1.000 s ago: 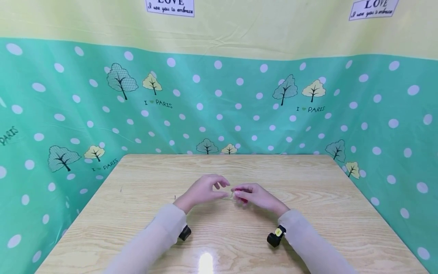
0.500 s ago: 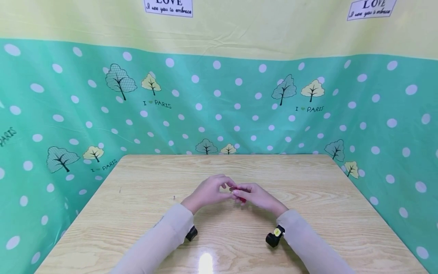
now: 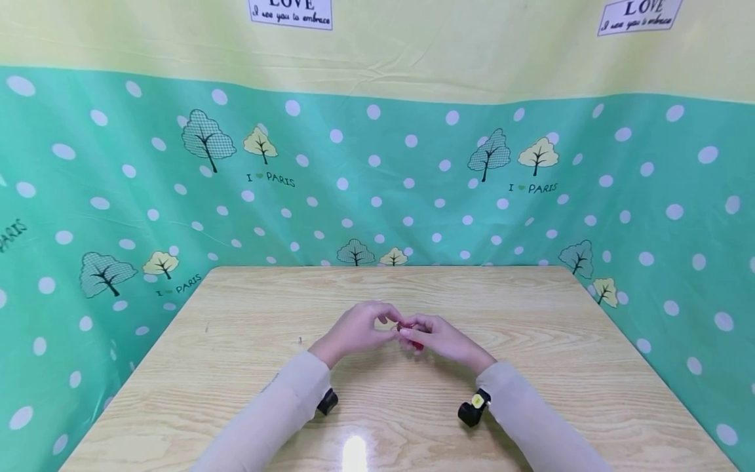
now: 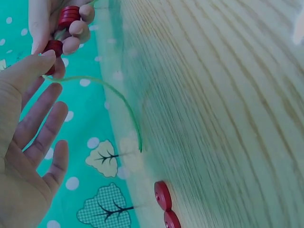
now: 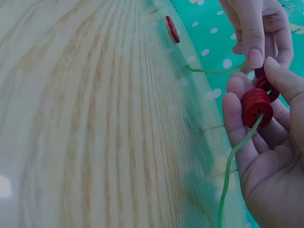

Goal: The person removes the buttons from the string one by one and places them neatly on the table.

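Red buttons (image 5: pixel 257 107) are threaded in a stack on a green string (image 5: pixel 229 171), held above the table in front of me. My right hand (image 3: pixel 442 339) holds the stack against its curled fingers, its thumb on a smaller group of red buttons (image 4: pixel 53 46) further along the string. My left hand (image 3: pixel 360 331) meets it from the left and pinches that smaller group with thumb and forefinger. Its other fingers are spread in the left wrist view. Past the left fingertips, the string's free end (image 4: pixel 118 95) curves out. The hands hide part of the buttons.
Loose red buttons (image 4: pixel 162 194) lie on the wooden table (image 3: pixel 383 406) in both wrist views. A green dotted cloth (image 3: pixel 377 177) hangs behind and beside the table. Each wrist carries a small black camera (image 3: pixel 472 413).
My left hand has moved right to reach the right hand. Its thumb and forefinger, apart one second ago, have come together at the buttons. The right hand has hardly moved.
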Tool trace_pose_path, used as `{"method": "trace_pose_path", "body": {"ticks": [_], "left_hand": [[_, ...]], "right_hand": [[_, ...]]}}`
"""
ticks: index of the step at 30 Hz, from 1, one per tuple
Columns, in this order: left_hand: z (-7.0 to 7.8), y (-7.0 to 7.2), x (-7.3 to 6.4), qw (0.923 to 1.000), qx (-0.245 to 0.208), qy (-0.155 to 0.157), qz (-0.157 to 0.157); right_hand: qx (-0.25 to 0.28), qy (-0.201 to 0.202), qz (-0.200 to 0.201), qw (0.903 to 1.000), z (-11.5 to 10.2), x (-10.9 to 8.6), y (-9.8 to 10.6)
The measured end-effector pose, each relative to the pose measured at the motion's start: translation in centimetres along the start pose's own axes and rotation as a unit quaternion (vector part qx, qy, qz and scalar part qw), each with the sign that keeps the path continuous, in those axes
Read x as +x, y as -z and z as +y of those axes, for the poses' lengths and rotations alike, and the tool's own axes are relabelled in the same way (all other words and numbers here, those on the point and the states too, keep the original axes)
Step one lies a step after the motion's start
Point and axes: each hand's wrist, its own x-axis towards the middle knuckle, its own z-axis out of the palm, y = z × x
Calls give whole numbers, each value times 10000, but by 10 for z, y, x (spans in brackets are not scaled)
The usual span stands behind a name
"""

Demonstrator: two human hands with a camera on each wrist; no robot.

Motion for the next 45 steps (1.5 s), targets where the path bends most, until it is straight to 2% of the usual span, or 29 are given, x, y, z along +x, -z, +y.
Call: {"method": "trace_pose_path", "body": {"ticks": [5,10,15,22,30,41,45], "left_hand": [[-1,6,-4,9999,79,110,63],[-3,15,-9,9997,-53,48,226],[-5,22,-13,9994,-183,6,310],[-12,29,-18,9988,-90,334,357],[-24,34,-26,9976,-223,382,540],[-36,50,-44,9955,-330,674,579],[-41,55,-49,9951,-248,694,653]], "right_hand": [[-35,-88,153,9998,-1,-2,1],[-92,-203,296,9993,-1,-4,1],[-77,-138,291,9995,0,-4,1],[-131,-275,304,9991,0,-4,2],[-163,-295,340,9989,3,-5,5],[-340,-306,368,9983,8,-6,9],[-312,-356,385,9981,8,-7,10]]}}
